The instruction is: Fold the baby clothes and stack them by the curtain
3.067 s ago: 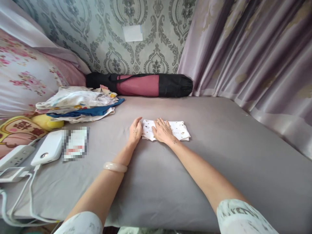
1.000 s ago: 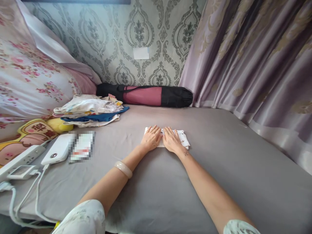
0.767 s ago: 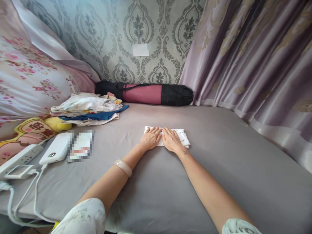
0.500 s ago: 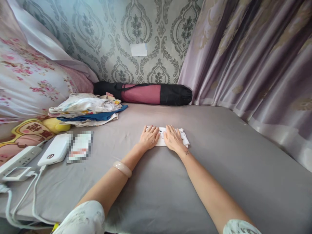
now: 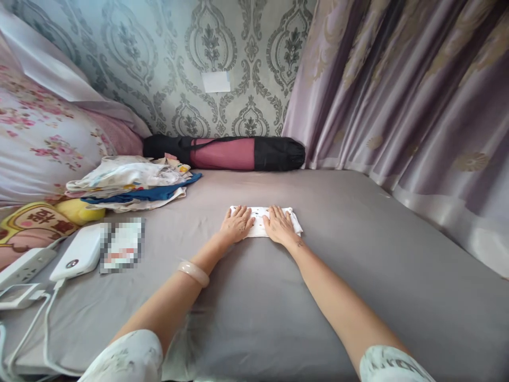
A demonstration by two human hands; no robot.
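Observation:
A small folded white cloth (image 5: 260, 225) with dark specks lies on the grey bed sheet (image 5: 254, 297). My left hand (image 5: 237, 224) rests flat on its left end, fingers stretched out. Across from it, my right hand (image 5: 278, 225) presses flat on the right part, fingers pointing away from me. A strip of the cloth shows between the hands, and its right corner sticks out past my right hand. The palms hide the rest.
Folded clothes (image 5: 127, 180) are piled at the left. A pink and black rolled bag (image 5: 222, 154) lies along the wall. Nearer left are a white power bank (image 5: 77, 252), a power strip (image 5: 26, 268), cables and a yellow plush cushion (image 5: 37, 223). Curtains (image 5: 377, 106) hang at right.
The view has turned slightly right, so everything sits further left in it. Both hands stay flat on the cloth, a little further apart, with more of its middle showing.

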